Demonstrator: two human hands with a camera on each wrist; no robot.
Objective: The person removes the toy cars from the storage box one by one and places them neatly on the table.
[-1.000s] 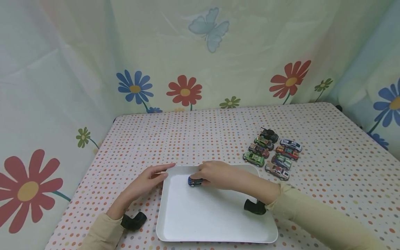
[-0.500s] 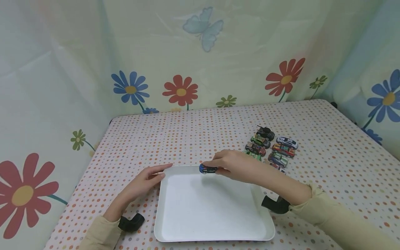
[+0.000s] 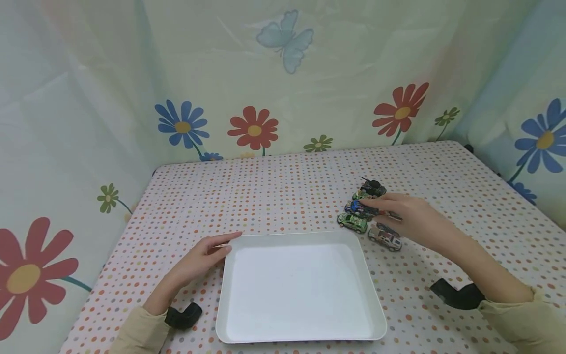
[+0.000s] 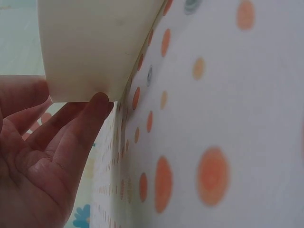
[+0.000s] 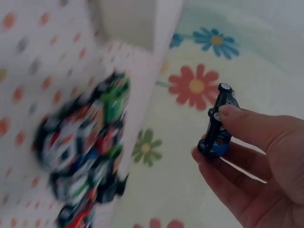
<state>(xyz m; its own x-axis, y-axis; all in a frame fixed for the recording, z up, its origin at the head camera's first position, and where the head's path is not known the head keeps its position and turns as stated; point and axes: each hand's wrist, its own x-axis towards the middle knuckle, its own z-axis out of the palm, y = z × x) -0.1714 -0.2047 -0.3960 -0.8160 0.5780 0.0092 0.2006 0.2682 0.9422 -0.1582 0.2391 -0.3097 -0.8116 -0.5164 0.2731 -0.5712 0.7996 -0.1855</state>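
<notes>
Above the right-hand group of toy cars, my right hand (image 3: 409,219) pinches a small blue-and-black toy car (image 5: 217,126) between thumb and fingers. In the right wrist view this car is tipped on end, its wheels facing left. My left hand (image 3: 205,258) rests at the far left corner of a white tray (image 3: 300,295), thumb and fingers touching its rim and outer wall. Its fingers look fairly straight. A green toy car (image 3: 352,222) and a white toy car (image 3: 384,237) sit beside the tray's far right corner. My right hand hides part of the group.
A black toy vehicle with a barrel (image 3: 373,187) stands at the back of the group. The dotted tablecloth (image 3: 247,196) extends behind and around the tray. A flowered curtain (image 3: 212,59) hangs behind the table.
My right hand has lifted the blue toy car out of the tray and carried it right, over to the other cars. My left hand keeps its place at the tray corner.
</notes>
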